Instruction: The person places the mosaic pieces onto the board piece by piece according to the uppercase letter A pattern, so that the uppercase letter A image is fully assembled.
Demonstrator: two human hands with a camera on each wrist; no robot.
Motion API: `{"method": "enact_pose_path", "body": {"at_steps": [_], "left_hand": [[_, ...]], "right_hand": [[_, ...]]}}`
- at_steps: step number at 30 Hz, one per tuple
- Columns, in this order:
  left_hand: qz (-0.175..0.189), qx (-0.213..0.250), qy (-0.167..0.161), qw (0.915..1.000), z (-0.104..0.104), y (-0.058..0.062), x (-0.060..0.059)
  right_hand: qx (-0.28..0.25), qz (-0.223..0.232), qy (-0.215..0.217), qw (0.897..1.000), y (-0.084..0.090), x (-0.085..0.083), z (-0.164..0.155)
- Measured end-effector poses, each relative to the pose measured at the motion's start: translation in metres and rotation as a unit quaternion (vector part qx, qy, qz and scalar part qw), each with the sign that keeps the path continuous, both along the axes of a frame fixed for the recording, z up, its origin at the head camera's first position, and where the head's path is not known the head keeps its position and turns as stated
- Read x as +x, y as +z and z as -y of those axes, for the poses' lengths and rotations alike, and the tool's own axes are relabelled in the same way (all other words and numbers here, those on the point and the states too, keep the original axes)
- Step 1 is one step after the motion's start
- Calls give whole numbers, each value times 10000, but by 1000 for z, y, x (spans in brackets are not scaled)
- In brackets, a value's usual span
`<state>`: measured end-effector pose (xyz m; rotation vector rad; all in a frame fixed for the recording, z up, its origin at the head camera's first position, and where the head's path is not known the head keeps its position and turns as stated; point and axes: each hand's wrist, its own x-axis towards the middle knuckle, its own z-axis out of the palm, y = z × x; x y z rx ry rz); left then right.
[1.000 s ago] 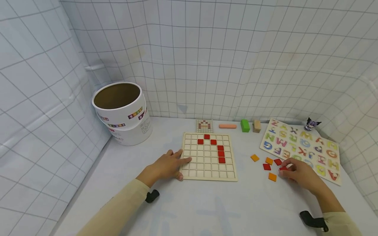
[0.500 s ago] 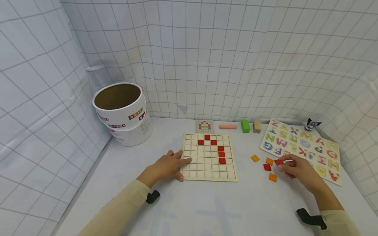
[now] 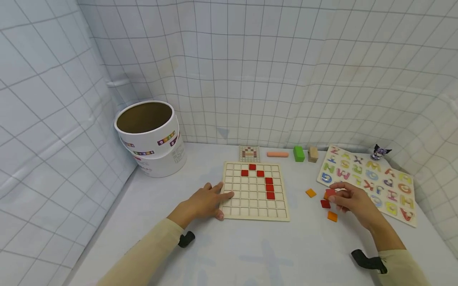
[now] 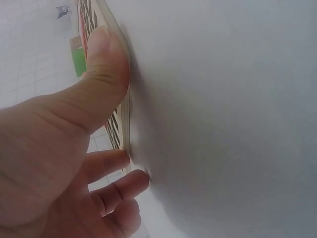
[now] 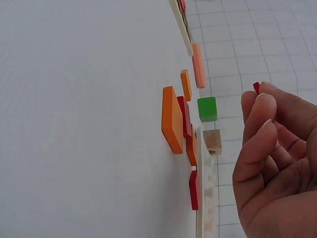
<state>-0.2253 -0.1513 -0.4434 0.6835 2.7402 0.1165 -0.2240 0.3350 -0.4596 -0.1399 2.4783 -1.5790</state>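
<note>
— Status of the right hand (image 3: 352, 200)?

— It pinched a red tile (image 3: 330, 192) between thumb and fingertips, just above the loose tiles (image 3: 332, 216) beside the grid board (image 3: 255, 190).

— And the left hand (image 3: 204, 202)?

— Fingers flat, thumb pressed on the board's near-left edge. Advisable procedure: keep the board steadied, hold the tile level, seat it squarely in one cell.

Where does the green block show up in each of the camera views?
Head view: green block stands at the back of the table, between the pink stick and the plain wooden block.
Left wrist view: a green sliver at upper left, past the thumb.
Right wrist view: right of centre, above the plain wooden block.
Shared landmark: the grid board.
</note>
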Motion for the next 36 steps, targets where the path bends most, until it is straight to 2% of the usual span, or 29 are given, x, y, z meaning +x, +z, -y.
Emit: {"method": "enact_pose_path", "body": {"at_steps": [6,15,22,28,32,36], "left_hand": [[-78,-64,13,9999,-1,0,0],[-190,-48,-69,9998,1,-1,1],[-265,-9,-178,9995,5,-1,2],[-231,-19,-96,9997,3,-2,2],[-160,-29,-60,9999,1,-4,1],[-120,-45,-52,9999,1,-2,2]], "right_hand": [[-138,4,-48,9999,2,-10,14],[-510,132,176,9985,9,-30,50],[-859,300,133,9958,9,-54,106],[-1125,602,468,9907,4,-69,169],[-1125,703,765,9882,-3,-73,202],[-932,761,870,9889,-5,-80,232]]}}
